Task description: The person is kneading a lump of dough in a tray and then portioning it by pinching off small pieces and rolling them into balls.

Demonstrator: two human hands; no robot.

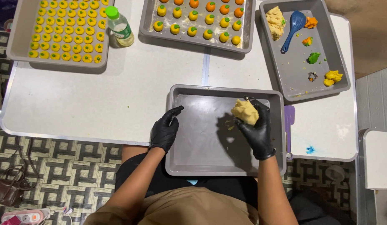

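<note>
At the far left of the white counter [97, 96] sits a grey tray of small yellow pieces [60, 29], with a green-capped bottle [119, 28] beside it. Next comes a tray of round yellow and orange balls with green tops [199, 21].

The gloved left hand [164, 130] rests on the left rim of the empty grey tray [202, 162], its grip loose, fingers partly curled and closed on nothing, only touching the rim.

The right hand [258, 127] holds a lump of pale yellow dough [244, 111] above the tray's right half; its grip is wrapped well round the lump, fingers closed against it. To work the dough well, I judge it best to keep it over the tray so crumbs fall inside, and to steady the rim with the other hand.

Furthest right, a tray of dough scraps [299, 73] carries a blue spoon [293, 27].
</note>
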